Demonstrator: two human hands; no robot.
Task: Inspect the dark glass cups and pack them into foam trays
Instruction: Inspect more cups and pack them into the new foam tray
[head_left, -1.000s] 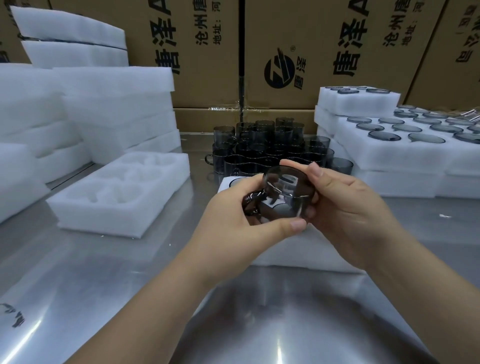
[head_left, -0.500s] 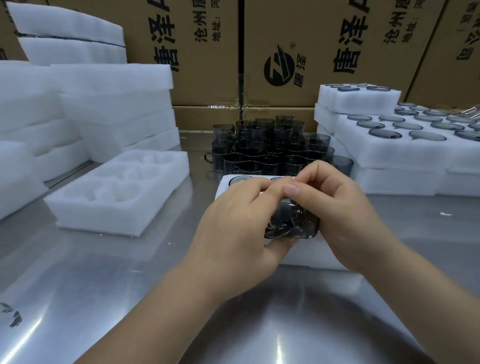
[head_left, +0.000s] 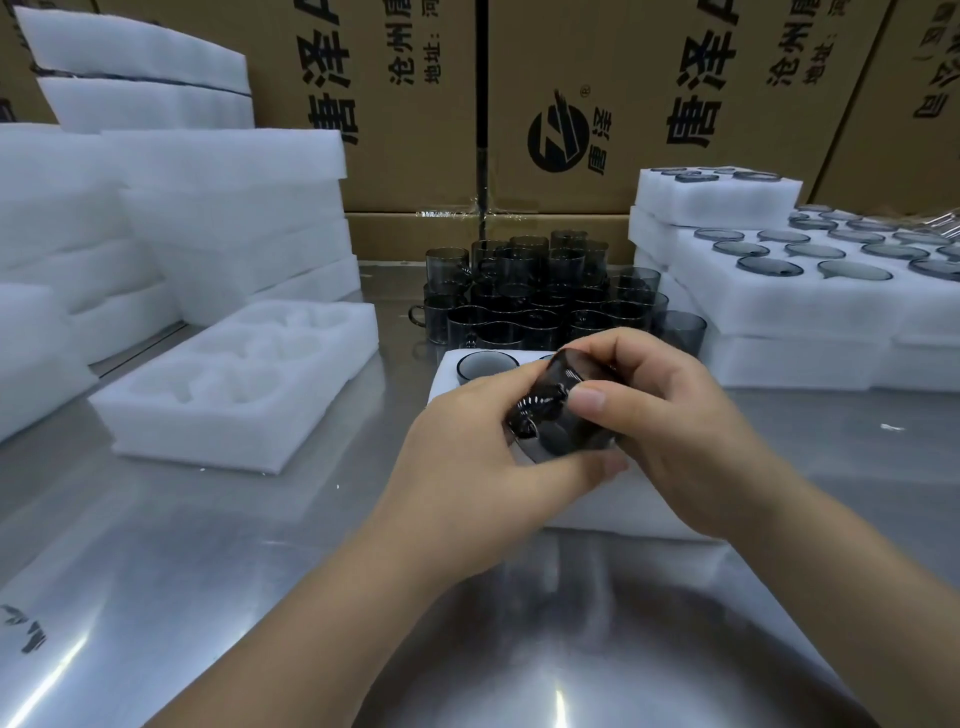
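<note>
Item: dark glass cup (head_left: 558, 415), lying on its side, handle towards the camera, held just above the working foam tray (head_left: 447, 379)
Left hand (head_left: 467, 467): fingers and thumb curled round the cup's lower side
Right hand (head_left: 675, 431): thumb and fingers pinching its upper side
Change: a second ago the mouth faced the camera; now the cup is rolled over and lower (inspection seems nearly done, seating likely next)
Tray contents: one packed cup (head_left: 485, 366) in the far-left pocket; the rest hidden by the hands
Stock: loose cups (head_left: 535, 296) just behind the tray
Spares: empty foam tray (head_left: 234, 384) to its left, filled trays (head_left: 779, 291) to its right
</note>
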